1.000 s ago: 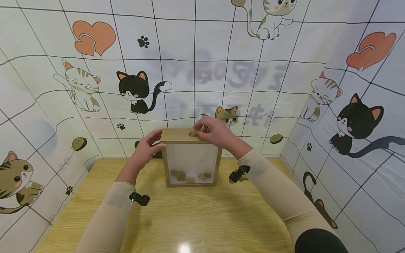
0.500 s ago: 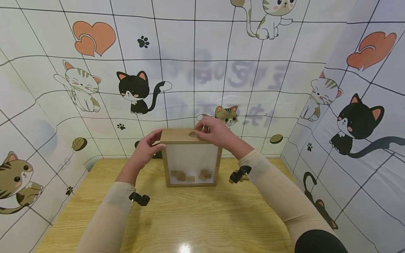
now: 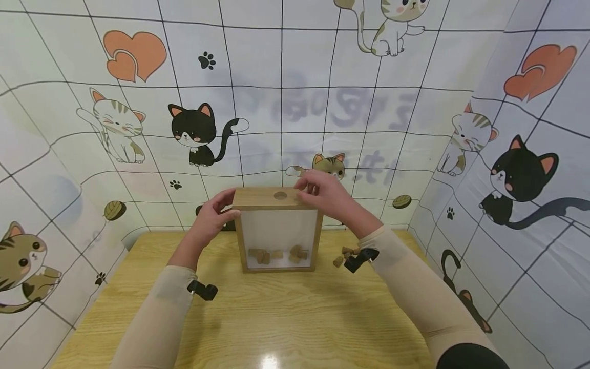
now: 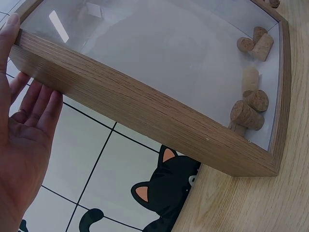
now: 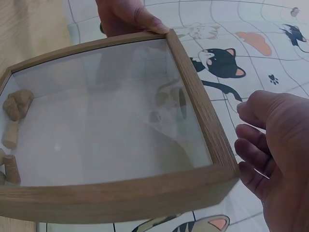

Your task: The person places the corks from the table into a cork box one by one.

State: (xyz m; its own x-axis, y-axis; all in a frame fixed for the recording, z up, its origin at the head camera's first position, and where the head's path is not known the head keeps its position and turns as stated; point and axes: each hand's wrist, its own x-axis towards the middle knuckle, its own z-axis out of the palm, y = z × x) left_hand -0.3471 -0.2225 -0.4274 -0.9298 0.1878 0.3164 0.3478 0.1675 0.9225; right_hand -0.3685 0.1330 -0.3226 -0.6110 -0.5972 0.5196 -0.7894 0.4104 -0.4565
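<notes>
A shallow wooden box [image 3: 278,198] with a clear front stands upright on the table, a round hole [image 3: 280,196] in its top. Several corks [image 4: 247,116] lie at the bottom inside, in two small groups with one between. My left hand [image 3: 214,218] holds the box's upper left corner, thumb on the front edge and fingers behind. Over the top's right end is my right hand [image 3: 324,197], its fingers loosely bent and nothing between them. In the right wrist view the right hand's fingertips [image 5: 247,174] are beside the box's corner.
More loose corks [image 3: 343,256] lie on the table to the right of the box, partly hidden by the right wrist's camera [image 3: 360,260]. The wooden table [image 3: 276,312] ends at a wall sheet [image 3: 281,113] printed with cats.
A cork pinched over the hole has dropped into the box, joining the right-hand group, where the pieces shifted. My right hand has since moved right, off the hole. The left hand stays.
</notes>
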